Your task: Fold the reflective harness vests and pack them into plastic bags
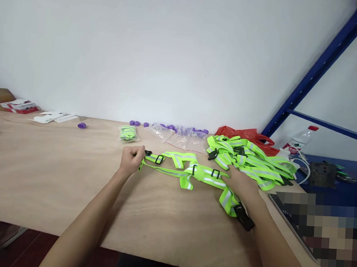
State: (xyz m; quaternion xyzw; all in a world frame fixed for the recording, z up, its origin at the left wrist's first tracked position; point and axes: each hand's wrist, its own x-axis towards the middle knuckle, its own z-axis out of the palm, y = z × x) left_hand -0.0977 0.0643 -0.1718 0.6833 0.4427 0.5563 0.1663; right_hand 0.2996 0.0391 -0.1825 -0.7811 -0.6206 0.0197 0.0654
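A neon-green reflective strap harness [200,173] with silver stripes and black buckles stretches between my two hands over the table. My left hand [131,159] is closed in a fist around its left end, where a small black clip sticks out. At the other end, my right hand [241,183] grips the straps; its fingertips are partly hidden by the arm's angle. Below that hand dangles a loop with a large black buckle [244,218]. Just behind it lies a heap of similar green straps [249,159].
Clear plastic bags [187,140] and several purple rolls [169,127] lie along the wall. A bagged folded strap [128,133] sits left of them. A red plastic bag [250,135], a bottle [300,140] and a tablet-like device [290,219] are at right. A blue metal frame [316,73] slants upward.
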